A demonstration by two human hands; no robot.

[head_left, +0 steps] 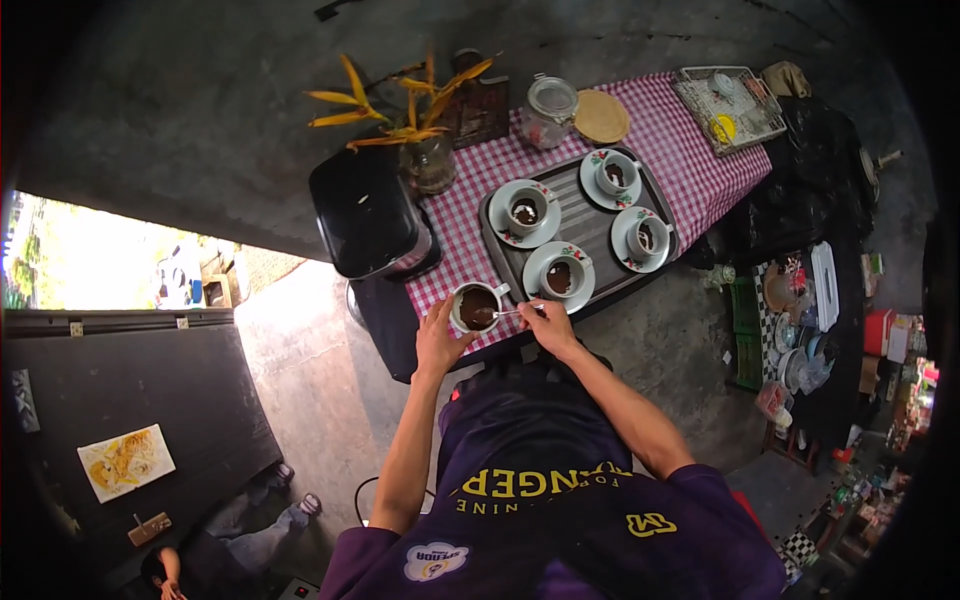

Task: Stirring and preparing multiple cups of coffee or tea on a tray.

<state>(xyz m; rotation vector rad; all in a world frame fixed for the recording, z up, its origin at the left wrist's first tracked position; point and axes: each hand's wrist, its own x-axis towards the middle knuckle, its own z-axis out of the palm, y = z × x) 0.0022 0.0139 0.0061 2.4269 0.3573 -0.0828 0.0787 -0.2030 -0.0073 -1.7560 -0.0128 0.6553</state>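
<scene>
My left hand (pixel 440 342) steadies a white cup (pixel 461 322) at the table's near edge, fingers and thumb against its side. Dark brown powder or liquid, which I cannot tell apart, fills much of this cup. Pinched in my right hand (pixel 547 327) is a small metal spoon (pixel 507 312), its bowl end dipping into the cup. Just beyond lies a grey ribbed tray (pixel 570 213) bearing several white cups on flowered saucers, among them a near cup (pixel 578 290) with dark brown contents. The other cups also hold something dark.
A red-and-white checked cloth (pixel 690 185) covers the table. Behind the tray stand a glass jar (pixel 550 100), a round woven mat (pixel 602 117) and a wire basket (pixel 755 125). A black container (pixel 362 215) and a flower vase (pixel 428 168) are at left. A person's legs (pixel 265 540) show lower left.
</scene>
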